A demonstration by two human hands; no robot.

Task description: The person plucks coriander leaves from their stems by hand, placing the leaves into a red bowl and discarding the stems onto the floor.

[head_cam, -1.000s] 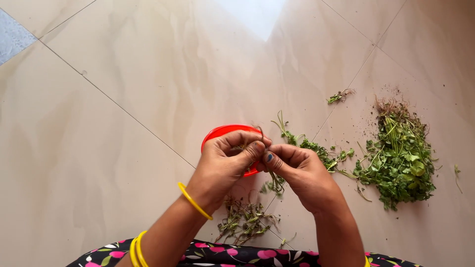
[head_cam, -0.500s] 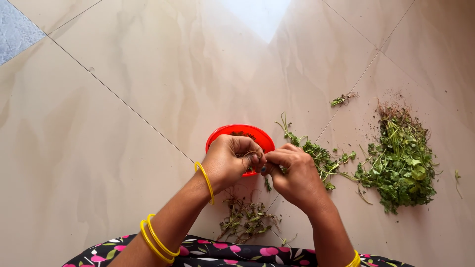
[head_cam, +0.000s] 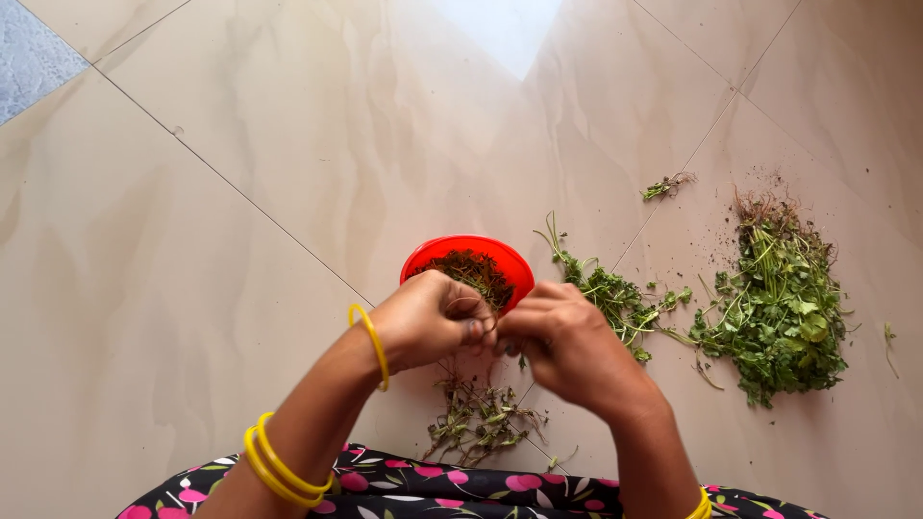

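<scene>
The floor (head_cam: 240,317) is glossy beige tile with thin grout lines, and all the work lies directly on it. From my remote view, the left hand (head_cam: 433,317) and right hand (head_cam: 567,346) meet just in front of a red bowl (head_cam: 423,258) that holds dark plucked leaves. Both grips are pinched nearly closed, fingertips touching, on a thin herb sprig (head_cam: 500,338); most of the sprig is hidden between the fingers. A heap of stripped stems (head_cam: 478,418) lies below the hands, a loose line of green sprigs (head_cam: 615,293) runs to the right of the bowl, and a large pile of leafy herbs with roots (head_cam: 779,308) lies further right. In my judgement, plucked leaves could fall short of the bowl, since the hands work at its near rim and not over its middle; soil from the roots could also mix in. Compared with one second ago, the hands sit lower against the bowl, exposing more of its contents, and the yellow bangles (head_cam: 370,341) have spread along the left forearm.
</scene>
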